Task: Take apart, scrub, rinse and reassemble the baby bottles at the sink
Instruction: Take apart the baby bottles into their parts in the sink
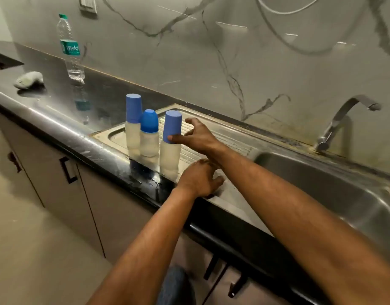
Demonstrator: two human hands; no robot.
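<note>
Three baby bottles stood on the drainboard: tall one (pixel 133 125), short one (pixel 149 134), near one (pixel 170 145), each blue-capped. One water bottle (pixel 70 48), one grey cloth (pixel 29 79), one tap (pixel 341 123), one sink basin (pixel 335 190). Two hands: left (pixel 199 178), right (pixel 195 134).

bottle 1 (pixel 133 126): upright, frosted body, tall blue cap, rear left on drainboard | bottle 2 (pixel 149 133): upright, shorter, frosted, rounded blue dome cap, just right of and in front of bottle 1 | bottle 3 (pixel 170 148): upright, frosted, tapered blue cap, nearest the front edge, thumb on the cap's base
</note>
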